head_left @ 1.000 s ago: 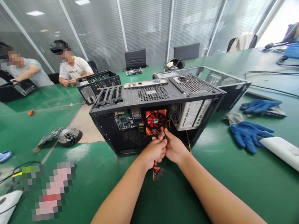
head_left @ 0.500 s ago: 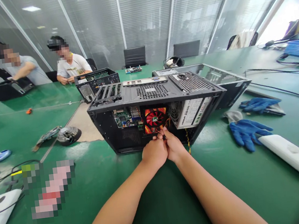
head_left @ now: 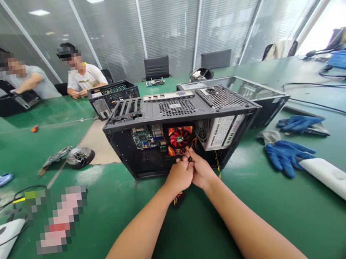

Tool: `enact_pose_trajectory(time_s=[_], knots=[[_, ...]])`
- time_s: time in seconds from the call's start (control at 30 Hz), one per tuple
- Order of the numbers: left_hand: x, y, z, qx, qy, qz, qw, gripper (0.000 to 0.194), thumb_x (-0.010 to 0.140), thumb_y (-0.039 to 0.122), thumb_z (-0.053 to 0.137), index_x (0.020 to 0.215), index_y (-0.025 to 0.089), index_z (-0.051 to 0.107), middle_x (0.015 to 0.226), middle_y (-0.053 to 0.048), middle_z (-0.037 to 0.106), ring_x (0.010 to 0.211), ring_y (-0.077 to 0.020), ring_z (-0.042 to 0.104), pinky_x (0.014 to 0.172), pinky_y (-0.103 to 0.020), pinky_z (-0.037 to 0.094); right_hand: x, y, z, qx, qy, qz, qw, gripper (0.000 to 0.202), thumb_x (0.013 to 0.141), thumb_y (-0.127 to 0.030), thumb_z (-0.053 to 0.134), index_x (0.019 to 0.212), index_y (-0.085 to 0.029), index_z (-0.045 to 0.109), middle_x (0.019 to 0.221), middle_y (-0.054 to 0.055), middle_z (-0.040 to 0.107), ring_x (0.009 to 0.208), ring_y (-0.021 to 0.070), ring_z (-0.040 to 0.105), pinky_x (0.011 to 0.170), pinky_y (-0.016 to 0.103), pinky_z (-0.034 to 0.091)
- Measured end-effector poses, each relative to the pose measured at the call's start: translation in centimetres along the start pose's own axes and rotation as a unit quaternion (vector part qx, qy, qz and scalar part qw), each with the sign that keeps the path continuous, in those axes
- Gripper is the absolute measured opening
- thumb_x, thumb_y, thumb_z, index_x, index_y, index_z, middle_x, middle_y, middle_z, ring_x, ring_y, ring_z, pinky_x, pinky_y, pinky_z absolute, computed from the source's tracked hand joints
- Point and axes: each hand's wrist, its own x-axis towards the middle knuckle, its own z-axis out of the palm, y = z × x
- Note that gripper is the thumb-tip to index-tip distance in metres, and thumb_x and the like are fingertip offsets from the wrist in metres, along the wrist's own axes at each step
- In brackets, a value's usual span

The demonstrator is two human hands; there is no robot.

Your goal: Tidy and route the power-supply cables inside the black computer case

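Note:
An open black computer case (head_left: 178, 120) lies in front of me, its rear panel facing up and its open side towards me. Inside it are a cooling fan (head_left: 179, 139) with red blades, a green motherboard (head_left: 144, 137) and a power supply (head_left: 224, 133). Just below the fan, my left hand (head_left: 180, 175) and my right hand (head_left: 200, 169) meet with fingers closed together on a cable (head_left: 190, 158), mostly hidden by them. Multicoloured wire ends (head_left: 178, 198) stick out beneath my left hand. A yellow and black cable (head_left: 218, 164) hangs from the power supply to the right.
Blue gloves (head_left: 286, 155) and a white power strip (head_left: 340, 184) lie at right. Behind stand a second case (head_left: 113, 94) and an open metal case (head_left: 256, 90). At left are a round metal cooler (head_left: 80, 157) and cables. Co-workers (head_left: 83, 79) sit at the far left.
Both hands stay together below the fan, with the fingers shifted slightly. Multicoloured wire ends have come into sight under my left hand. The view has tilted up slightly.

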Motion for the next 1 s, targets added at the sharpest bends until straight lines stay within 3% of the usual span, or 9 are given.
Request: enact_pose_trajectory(time_s=[0.27, 0.47, 0.57, 0.67, 0.8, 1.0], knots=[[-1.1, 0.9, -0.2, 0.113, 0.006, -0.039, 0.993, 0.037, 0.09, 0.03, 0.025, 0.102, 0.014, 0.056, 0.09, -0.015, 0.065, 0.081, -0.0269, 0.064, 0.073, -0.039, 0.048, -0.1, 0.4, 0.4, 0.006, 0.013, -0.015, 1.0, 0.03, 0.068, -0.045, 0.069, 0.061, -0.022, 0.05, 0.058, -0.003, 0.06, 0.072, 0.0186, 0.062, 0.07, 0.032, 0.048], [-1.3, 0.9, 0.0, 0.144, 0.02, -0.055, 0.988, 0.039, 0.09, 0.031, 0.024, 0.108, 0.012, 0.053, 0.092, -0.018, 0.063, 0.08, -0.0293, 0.063, 0.073, -0.044, 0.047, -0.1, 0.5, 0.8, 0.004, 0.035, -0.013, 0.999, 0.032, 0.066, -0.046, 0.069, 0.06, -0.023, 0.048, 0.059, -0.002, 0.062, 0.071, 0.0196, 0.063, 0.069, 0.034, 0.049], [-0.9, 0.7, -0.2, 0.093, 0.012, -0.038, 0.995, 0.035, 0.09, 0.03, 0.028, 0.1, 0.012, 0.056, 0.089, -0.015, 0.063, 0.081, -0.0263, 0.062, 0.074, -0.039, 0.047, -0.1, 0.4, 0.6, -0.007, 0.021, -0.015, 1.0, 0.032, 0.066, -0.046, 0.069, 0.06, -0.022, 0.048, 0.06, -0.001, 0.063, 0.072, 0.0202, 0.064, 0.069, 0.034, 0.049], [-0.3, 0.4, -0.5, -0.04, -0.016, -0.019, 0.999, 0.028, 0.087, 0.026, 0.033, 0.087, 0.015, 0.058, 0.083, -0.009, 0.063, 0.079, -0.0191, 0.06, 0.072, -0.029, 0.046, -0.1, 0.1, 0.4, -0.02, 0.012, -0.008, 1.0, 0.032, 0.066, -0.046, 0.07, 0.061, -0.022, 0.049, 0.06, -0.001, 0.063, 0.073, 0.0208, 0.065, 0.068, 0.034, 0.049], [0.1, 0.1, -0.5, -0.151, -0.051, -0.044, 0.986, 0.031, 0.088, 0.03, 0.033, 0.078, 0.015, 0.057, 0.072, -0.005, 0.061, 0.07, -0.0148, 0.058, 0.063, -0.024, 0.046, -0.1, -0.1, 0.5, -0.027, 0.013, 0.001, 1.0, 0.033, 0.064, -0.045, 0.072, 0.06, -0.021, 0.048, 0.058, -0.001, 0.062, 0.074, 0.0212, 0.065, 0.067, 0.033, 0.049], [-0.1, -0.4, 0.1, 0.01, 0.018, 0.015, 1.0, 0.029, 0.086, 0.023, 0.033, 0.086, 0.013, 0.06, 0.087, -0.012, 0.063, 0.081, -0.0213, 0.06, 0.075, -0.032, 0.046, -0.3, 0.1, 0.9, -0.026, 0.027, -0.011, 0.999, 0.034, 0.064, -0.045, 0.071, 0.057, -0.022, 0.047, 0.057, -0.001, 0.062, 0.073, 0.0212, 0.064, 0.066, 0.033, 0.049]])
